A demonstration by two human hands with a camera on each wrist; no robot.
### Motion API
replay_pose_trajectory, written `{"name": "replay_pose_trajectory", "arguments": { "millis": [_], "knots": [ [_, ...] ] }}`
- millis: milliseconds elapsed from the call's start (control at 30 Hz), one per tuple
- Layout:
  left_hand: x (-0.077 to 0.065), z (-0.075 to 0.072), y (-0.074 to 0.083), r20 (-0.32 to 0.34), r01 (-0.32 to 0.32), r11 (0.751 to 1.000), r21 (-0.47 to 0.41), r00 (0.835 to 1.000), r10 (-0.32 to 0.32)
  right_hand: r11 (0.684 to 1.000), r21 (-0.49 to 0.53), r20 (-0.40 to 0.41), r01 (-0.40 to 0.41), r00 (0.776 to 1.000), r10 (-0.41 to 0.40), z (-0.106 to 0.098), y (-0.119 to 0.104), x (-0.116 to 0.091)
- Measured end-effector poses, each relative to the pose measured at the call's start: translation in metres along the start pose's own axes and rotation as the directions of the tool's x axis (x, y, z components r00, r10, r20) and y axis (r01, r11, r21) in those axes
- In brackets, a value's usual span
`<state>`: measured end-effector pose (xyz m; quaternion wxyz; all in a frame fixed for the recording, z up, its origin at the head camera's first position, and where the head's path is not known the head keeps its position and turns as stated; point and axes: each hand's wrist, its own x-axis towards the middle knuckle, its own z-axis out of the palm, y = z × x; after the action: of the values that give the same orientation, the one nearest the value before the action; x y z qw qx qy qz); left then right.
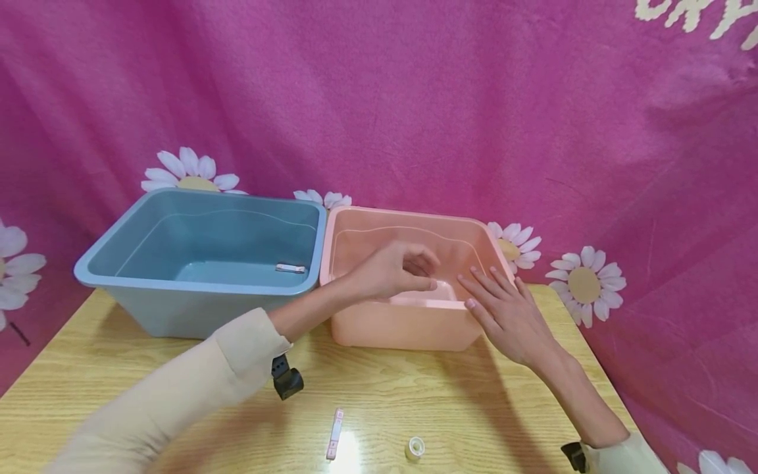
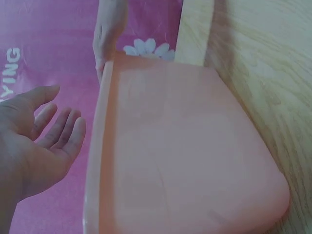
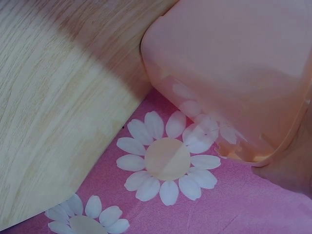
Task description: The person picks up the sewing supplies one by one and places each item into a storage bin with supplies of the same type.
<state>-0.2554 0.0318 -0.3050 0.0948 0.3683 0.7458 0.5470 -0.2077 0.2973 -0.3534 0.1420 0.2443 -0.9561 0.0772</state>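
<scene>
Over the front part of the pink bin (image 1: 408, 326), my left hand (image 1: 393, 270) hovers with thumb and fingers loosely curved. The left wrist view shows the same hand (image 2: 36, 141) beside the bin's rim, holding nothing. My right hand (image 1: 512, 319) rests on the bin's front right corner, its fingers straight and spread over the rim. Only a small part of that hand (image 3: 292, 165) shows in the right wrist view, against the rim. The bin's inner floor is partly hidden by the left hand.
Left of the pink bin stands a blue bin (image 1: 195, 309) holding a small pink-and-white strip (image 1: 290, 268). A similar strip (image 1: 334, 434) and a small pale cylinder (image 1: 415, 449) are on the wooden table (image 1: 379, 378) in front. A magenta curtain (image 1: 379, 99) with white flowers hangs behind.
</scene>
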Motion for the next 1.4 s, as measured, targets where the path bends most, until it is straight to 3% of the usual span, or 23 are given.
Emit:
{"name": "replay_pose_trajectory", "arguments": {
  "millis": [333, 600, 867, 1067, 1400],
  "knots": [
    [-0.029, 0.006, 0.014, 0.1, -0.01, 0.997, -0.071, 0.995, 0.017, 1.0, 0.012, 0.008, -0.006, 1.0, 0.006, 0.001, 0.0, -0.001],
    [-0.051, 0.02, 0.012, 0.149, -0.012, 0.994, -0.113, 0.988, 0.028, 1.0, 0.014, 0.003, -0.009, 1.0, 0.009, 0.002, 0.0, -0.001],
    [-0.066, 0.034, 0.002, 0.195, 0.029, 0.99, -0.136, 0.981, -0.002, 1.0, 0.008, -0.016, -0.002, 1.0, 0.003, 0.002, 0.0, -0.001],
    [-0.074, 0.045, -0.011, 0.229, 0.066, 0.992, -0.106, 0.973, -0.041, 1.0, 0.005, -0.02, -0.008, 1.0, 0.008, 0.003, 0.001, -0.001],
    [-0.084, 0.065, -0.035, 0.25, 0.136, 0.981, -0.136, 0.963, -0.099, 1.0, -0.001, -0.033, 0.002, 0.999, -0.002, 0.002, 0.002, -0.001]
  ]
}}
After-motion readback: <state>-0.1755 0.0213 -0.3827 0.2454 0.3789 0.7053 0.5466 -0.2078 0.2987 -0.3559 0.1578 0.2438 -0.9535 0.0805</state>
